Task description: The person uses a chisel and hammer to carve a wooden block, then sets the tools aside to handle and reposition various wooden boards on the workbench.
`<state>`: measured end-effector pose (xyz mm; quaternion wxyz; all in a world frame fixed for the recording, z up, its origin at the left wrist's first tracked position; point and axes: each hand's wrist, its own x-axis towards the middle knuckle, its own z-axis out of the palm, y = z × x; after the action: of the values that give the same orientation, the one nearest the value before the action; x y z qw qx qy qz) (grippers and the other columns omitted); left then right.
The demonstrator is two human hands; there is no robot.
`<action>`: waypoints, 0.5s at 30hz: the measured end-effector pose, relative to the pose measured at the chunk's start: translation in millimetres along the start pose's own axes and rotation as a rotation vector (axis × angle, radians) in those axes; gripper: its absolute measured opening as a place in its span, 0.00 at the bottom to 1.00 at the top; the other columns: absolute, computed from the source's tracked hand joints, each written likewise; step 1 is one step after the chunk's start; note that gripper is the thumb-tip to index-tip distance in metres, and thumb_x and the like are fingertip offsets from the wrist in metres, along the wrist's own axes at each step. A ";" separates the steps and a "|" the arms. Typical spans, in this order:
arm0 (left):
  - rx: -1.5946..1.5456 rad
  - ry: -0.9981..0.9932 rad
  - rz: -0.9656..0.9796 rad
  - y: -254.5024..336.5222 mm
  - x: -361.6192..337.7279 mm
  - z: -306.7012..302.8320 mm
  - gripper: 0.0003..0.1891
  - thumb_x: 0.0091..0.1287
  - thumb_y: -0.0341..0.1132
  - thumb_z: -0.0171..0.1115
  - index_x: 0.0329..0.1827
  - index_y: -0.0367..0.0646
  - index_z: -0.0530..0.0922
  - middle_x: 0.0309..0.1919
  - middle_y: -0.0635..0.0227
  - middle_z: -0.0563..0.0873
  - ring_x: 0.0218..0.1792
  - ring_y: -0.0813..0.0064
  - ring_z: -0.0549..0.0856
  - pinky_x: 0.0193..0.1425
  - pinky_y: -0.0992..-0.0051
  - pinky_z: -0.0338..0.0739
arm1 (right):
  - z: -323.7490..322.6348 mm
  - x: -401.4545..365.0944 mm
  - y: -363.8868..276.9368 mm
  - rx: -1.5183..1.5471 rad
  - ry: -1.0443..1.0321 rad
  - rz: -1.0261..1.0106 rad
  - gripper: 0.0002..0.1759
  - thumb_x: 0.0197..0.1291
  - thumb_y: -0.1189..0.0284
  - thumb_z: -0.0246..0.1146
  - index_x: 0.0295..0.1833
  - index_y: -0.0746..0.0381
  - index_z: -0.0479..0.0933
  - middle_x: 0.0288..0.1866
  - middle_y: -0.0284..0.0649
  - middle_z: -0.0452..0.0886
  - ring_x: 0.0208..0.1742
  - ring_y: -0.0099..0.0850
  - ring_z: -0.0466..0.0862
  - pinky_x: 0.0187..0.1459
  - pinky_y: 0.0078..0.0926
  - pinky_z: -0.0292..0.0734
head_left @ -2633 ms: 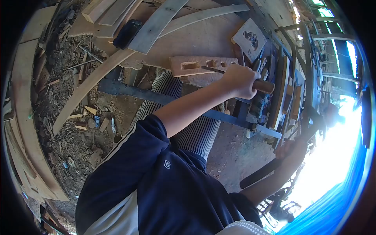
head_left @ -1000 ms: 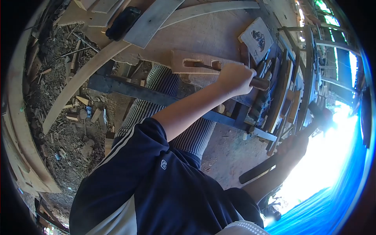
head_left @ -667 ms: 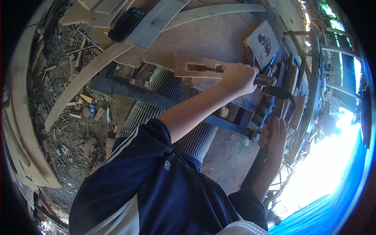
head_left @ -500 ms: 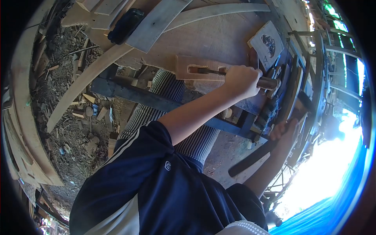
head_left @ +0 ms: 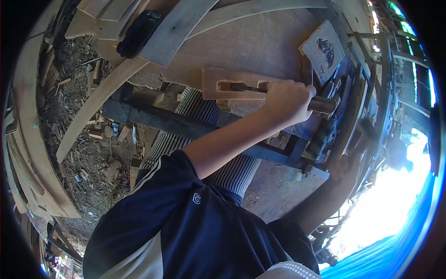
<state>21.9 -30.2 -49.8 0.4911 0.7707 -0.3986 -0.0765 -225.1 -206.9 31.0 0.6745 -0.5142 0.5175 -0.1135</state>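
My left hand [head_left: 290, 102] is closed around the handle of a chisel [head_left: 323, 105]. The chisel's metal blade points left and its end lies in a slot of a wooden piece [head_left: 210, 83]. A second slot shows in this piece near my fingers. To the right, my right hand [head_left: 346, 168] is blurred by motion, wrapped around a hammer [head_left: 368, 132] whose head is also smeared. The hammer head is apart from the chisel handle's end.
Under the wooden piece is a broad wooden board [head_left: 241, 46]. A carved wooden block [head_left: 324, 50] sits at upper right. Curved planks [head_left: 100, 100] and a black object [head_left: 139, 35] lie at upper left. A dark metal beam [head_left: 158, 118] crosses above my striped-clad legs. Wood scraps cover the ground.
My right hand and the hammer have shifted slightly down and to the right. My left hand still grips the chisel. The whole view has shifted a little.
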 end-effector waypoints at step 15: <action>0.074 0.110 -0.045 -8.6 2.0 -2.6 0.10 0.46 0.40 0.73 0.25 0.48 0.80 0.21 0.68 0.83 0.26 0.68 0.85 0.32 0.66 0.79 | 100.2 -52.0 4.0 -0.158 0.135 0.006 0.18 0.75 0.52 0.49 0.49 0.57 0.70 0.18 0.33 0.64 0.12 0.23 0.64 0.11 0.22 0.58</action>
<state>29.2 -28.0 -55.0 0.4817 0.8002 -0.3560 -0.0303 -167.8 -111.8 51.5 0.5958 -0.5554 0.5706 -0.1049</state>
